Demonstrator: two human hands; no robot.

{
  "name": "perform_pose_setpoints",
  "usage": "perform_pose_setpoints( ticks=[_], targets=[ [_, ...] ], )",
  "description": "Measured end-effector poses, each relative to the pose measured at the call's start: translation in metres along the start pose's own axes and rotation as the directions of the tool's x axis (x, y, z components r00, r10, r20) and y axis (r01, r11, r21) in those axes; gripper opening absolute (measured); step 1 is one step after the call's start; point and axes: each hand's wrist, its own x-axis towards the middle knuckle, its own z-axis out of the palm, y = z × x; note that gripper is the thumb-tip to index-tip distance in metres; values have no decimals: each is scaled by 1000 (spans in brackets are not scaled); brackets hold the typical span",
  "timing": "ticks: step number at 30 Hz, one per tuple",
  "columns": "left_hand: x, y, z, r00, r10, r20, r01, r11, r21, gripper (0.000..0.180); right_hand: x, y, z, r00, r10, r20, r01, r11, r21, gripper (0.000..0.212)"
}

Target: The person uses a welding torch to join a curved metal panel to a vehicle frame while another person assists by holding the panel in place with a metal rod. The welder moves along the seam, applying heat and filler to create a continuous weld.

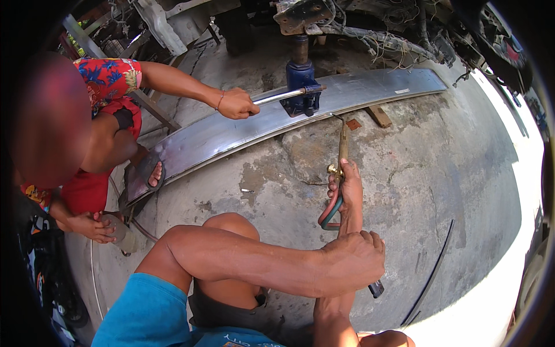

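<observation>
blue shirt (141,312) is cropped, left hand (354,263) gripping a mostly hidden black object (376,288).

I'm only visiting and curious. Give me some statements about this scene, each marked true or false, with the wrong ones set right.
1. The right hand grips a slender brass-coloured torch. True.
2. The left hand crosses over the right forearm. True.
3. A co-worker's hand grips the shiny metal lever of a blue bottle jack. True.
4. That jack stands directly on the concrete floor. False: it stands on the long silvery metal panel.
5. The torch's hoses are both red. False: one red hose and one green hose show.
</observation>
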Motion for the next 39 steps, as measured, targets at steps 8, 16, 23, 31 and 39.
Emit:
perform_pose_setpoints(
  ticks=[8,16,23,31,39],
  targets=[
    [-1,12,7,997,-54,-48,57,997,51,46,-15,7,10,999,32,0,-32,998,-45,24],
    [-2,17,20,956,-85,-281,106,993,59,18,-27,18,15,997,67,33,-63,992,-108,27],
    [1,26,23,939,-201,-280,221,974,43,17,-36,27,19,994,87,66,-75,985,-156,27],
    [0,24,19,979,-168,-112,171,985,17,33,-27,23,14,999,45,25,-41,986,-160,28],
    [0,18,12,986,-94,-139,101,994,49,34,-24,9,12,999,33,4,-32,990,-136,28]
  ],
)
